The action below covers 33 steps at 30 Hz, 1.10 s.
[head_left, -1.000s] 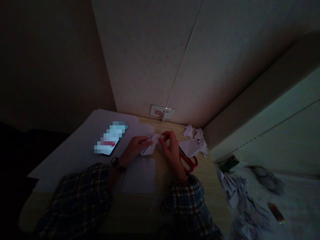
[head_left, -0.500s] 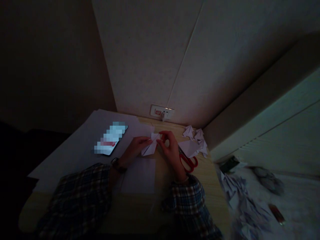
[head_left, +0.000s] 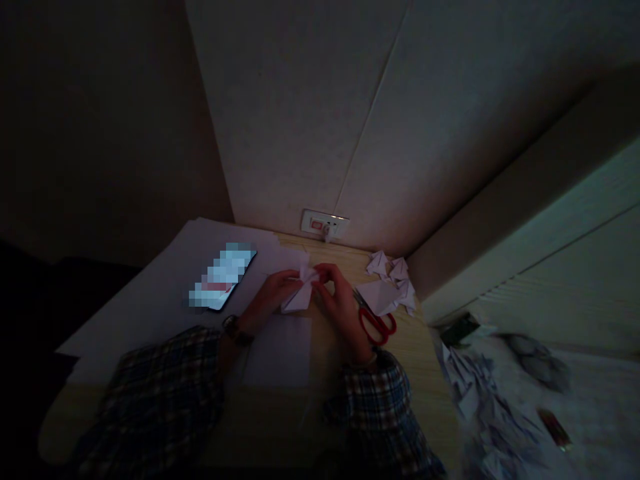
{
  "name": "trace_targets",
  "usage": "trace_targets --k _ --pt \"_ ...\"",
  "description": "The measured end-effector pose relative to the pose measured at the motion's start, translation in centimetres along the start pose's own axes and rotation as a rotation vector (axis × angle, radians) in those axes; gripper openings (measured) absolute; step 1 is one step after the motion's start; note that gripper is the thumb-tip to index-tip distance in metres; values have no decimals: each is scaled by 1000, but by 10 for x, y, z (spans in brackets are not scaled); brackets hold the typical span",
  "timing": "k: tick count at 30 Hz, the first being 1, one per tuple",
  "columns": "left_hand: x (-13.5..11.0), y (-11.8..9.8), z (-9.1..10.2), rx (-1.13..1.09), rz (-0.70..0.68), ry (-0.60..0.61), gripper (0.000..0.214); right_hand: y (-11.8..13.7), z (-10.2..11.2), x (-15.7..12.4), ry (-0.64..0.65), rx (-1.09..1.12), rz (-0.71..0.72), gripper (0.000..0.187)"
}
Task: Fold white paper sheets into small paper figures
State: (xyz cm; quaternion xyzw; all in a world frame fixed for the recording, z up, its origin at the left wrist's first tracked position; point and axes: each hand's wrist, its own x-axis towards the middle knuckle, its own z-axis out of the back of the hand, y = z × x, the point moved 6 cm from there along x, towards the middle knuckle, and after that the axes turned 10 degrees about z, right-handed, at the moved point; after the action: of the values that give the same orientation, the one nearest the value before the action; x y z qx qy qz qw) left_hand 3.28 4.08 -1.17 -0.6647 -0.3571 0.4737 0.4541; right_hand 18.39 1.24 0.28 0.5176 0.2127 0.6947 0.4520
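Note:
A small piece of folded white paper point(head_left: 299, 299) is held between my two hands above the table. My left hand point(head_left: 274, 291) grips its left side with thumb and fingers. On the other side, my right hand point(head_left: 336, 292) pinches the right upper part of the fold. Just under the paper lies a flat white sheet point(head_left: 280, 353). Right of my right hand are scissors with red handles point(head_left: 377, 327), their blades partly under a cut piece of white paper point(head_left: 379, 295). Several folded paper pieces point(head_left: 399, 270) sit at the table's far right corner.
A lit phone point(head_left: 223, 275) rests on large white sheets point(head_left: 155, 293) at the left. A wall socket with a plug point(head_left: 327, 230) is behind the table point(head_left: 420, 373). Many folded papers point(head_left: 480, 393) are heaped below the table's right edge.
The top of the folded paper has shifted and now stands up more between my fingers. My right fingers have closed in slightly on it. The other things lie as before.

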Motion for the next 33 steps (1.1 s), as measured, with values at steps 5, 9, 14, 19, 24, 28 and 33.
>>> trace_targets --k 5,9,14,19,24,28,33 --pt "-3 -5 -4 16 -20 49 22 6 0 3 37 52 51 11" --pt "1 -3 -5 42 -31 93 28 9 3 4 -6 89 64 10" --pt "1 8 -8 -44 57 191 37 6 3 4 -15 152 36 11" --pt "0 11 -11 -85 117 237 38 6 1 4 -2 247 3 13" --pt "0 7 -12 -113 120 205 38 5 1 4 -3 279 -17 13" --pt "3 9 -7 -97 95 142 41 0 2 2 -50 272 -62 10" --pt "8 10 -3 9 21 46 45 -13 1 -3 -113 128 -147 18"
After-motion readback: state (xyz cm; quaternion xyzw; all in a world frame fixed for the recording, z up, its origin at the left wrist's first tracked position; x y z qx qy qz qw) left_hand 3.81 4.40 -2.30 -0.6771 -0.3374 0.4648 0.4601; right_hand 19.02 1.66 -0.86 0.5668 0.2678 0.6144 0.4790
